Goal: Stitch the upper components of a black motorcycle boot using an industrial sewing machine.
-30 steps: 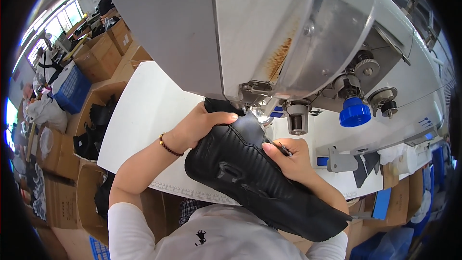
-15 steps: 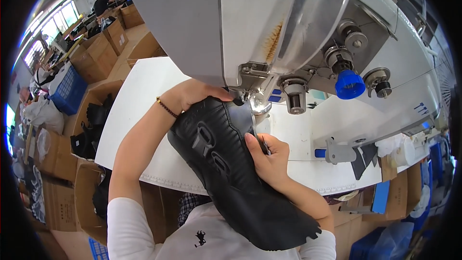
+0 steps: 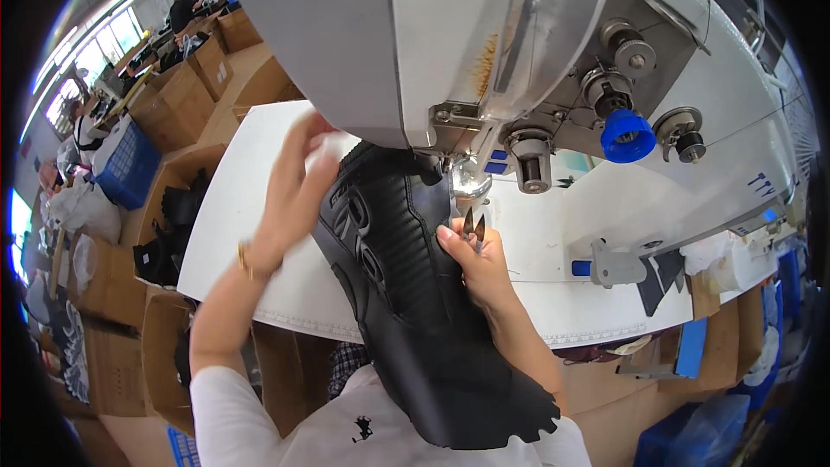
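A black leather boot upper [image 3: 406, 294] with ribbed panels and raised oval trims slants from the sewing machine's needle area down across my lap. Its upper end sits beneath the machine head, beside the shiny metal post [image 3: 469, 183]. My right hand [image 3: 488, 268] grips small thread snips [image 3: 474, 227], blades pointing up and apart, while its thumb rests on the upper's right edge. My left hand [image 3: 298, 195], blurred by motion, is off the upper, just left of its top edge. Its fingers look spread, with nothing visible in them.
The large white sewing machine [image 3: 484, 26] fills the top, with a blue tension knob [image 3: 628, 136]. A white table [image 3: 233, 233] lies around it. Cardboard boxes [image 3: 169, 329] with black pieces stand left, a blue crate [image 3: 127, 164] beyond. Black scraps [image 3: 661, 281] lie at right.
My left hand has let go of the upper's top edge and moved left. The upper has turned more upright. The snips in my right hand now show above the fingers.
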`<state>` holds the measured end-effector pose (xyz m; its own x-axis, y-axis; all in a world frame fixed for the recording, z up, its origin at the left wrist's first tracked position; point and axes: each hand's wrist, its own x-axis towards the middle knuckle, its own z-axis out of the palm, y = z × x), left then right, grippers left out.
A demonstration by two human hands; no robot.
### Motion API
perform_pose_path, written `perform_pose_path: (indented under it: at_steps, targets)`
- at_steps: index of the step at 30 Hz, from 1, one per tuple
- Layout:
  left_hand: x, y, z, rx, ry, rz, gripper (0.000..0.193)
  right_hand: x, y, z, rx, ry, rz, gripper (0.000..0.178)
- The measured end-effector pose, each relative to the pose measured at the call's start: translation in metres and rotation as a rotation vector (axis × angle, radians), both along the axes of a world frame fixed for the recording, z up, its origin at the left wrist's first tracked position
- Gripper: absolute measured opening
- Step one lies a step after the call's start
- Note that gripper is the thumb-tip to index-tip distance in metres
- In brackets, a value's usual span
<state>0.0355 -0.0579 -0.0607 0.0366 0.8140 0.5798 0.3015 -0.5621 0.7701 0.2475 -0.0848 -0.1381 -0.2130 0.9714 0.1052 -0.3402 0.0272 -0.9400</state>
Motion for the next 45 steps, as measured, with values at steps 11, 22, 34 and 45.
perform_pose_path:
  at_steps: [11, 22, 34, 45]
  targets:
    - [0.027, -0.044, -0.055, 0.349, -0.136, -0.103, 0.047, -0.028, -0.020, -0.004, 0.225, -0.180, -0.391, 0.018]
    - [0.028, -0.034, -0.053, 0.416, -0.140, -0.132, 0.045, -0.025, -0.016, 0.007, 0.277, -0.241, -0.399, 0.025]
    - [0.019, -0.023, -0.055, 0.377, -0.097, -0.164, 0.047, -0.032, -0.006, 0.004, 0.320, -0.259, -0.450, 0.031]
    - [0.017, -0.014, -0.055, 0.331, -0.110, -0.154, 0.049, -0.036, 0.004, 0.007, 0.324, -0.246, -0.489, 0.035]
